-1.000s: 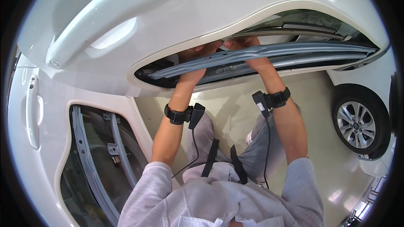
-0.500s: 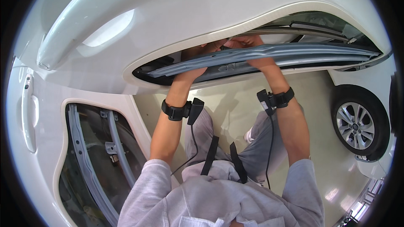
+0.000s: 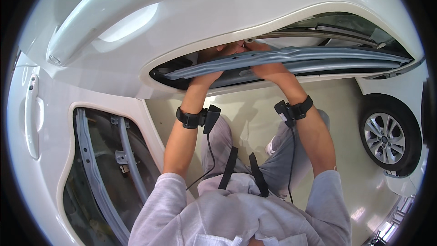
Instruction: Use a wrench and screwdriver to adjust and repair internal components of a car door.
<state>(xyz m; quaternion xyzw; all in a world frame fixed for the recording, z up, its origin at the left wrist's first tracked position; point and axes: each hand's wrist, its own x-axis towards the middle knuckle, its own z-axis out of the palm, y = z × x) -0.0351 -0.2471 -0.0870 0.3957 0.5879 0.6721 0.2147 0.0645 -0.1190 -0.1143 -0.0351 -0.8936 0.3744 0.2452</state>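
A: Where's the bar?
B: Ridged grey metal bar, spanning the curved opening in the glossy white door panel, far side.
A: Hands?
B: Left hand, right hand, close together beyond it; grip hidden, can't tell.
A: Around?
B: Round spoked wheel right, smooth floor nearer.

That floor was pretty glossy
Pale beige and smooth, it had glare patches at lower right. A whitish shoe sat on it, only partly visible; couldn't tell if the wheel actually touched it.
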